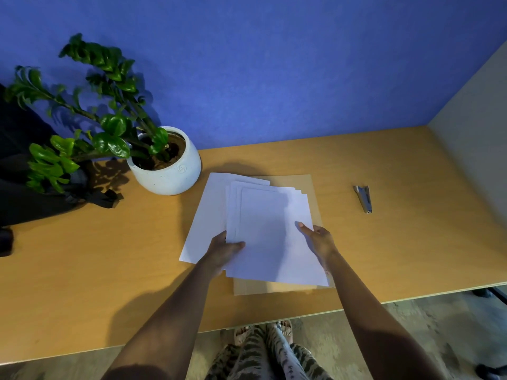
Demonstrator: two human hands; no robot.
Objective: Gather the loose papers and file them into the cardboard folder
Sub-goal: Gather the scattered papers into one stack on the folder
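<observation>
A fanned stack of several white papers (270, 231) is held just above the desk's middle. My left hand (223, 250) grips its lower left edge, thumb on top. My right hand (319, 239) holds the right edge, thumb on the top sheet. One more white sheet (205, 218) lies flat on the desk, sticking out to the left under the stack. The brown cardboard folder (312, 185) lies closed beneath the papers; only its far right corner and near edge show.
A white pot (170, 171) with a leafy green plant stands at the back left, close to the papers. A metal stapler (364, 198) lies to the right. A dark bag (24, 187) sits at the far left. The wooden desk (82, 270) ends near me.
</observation>
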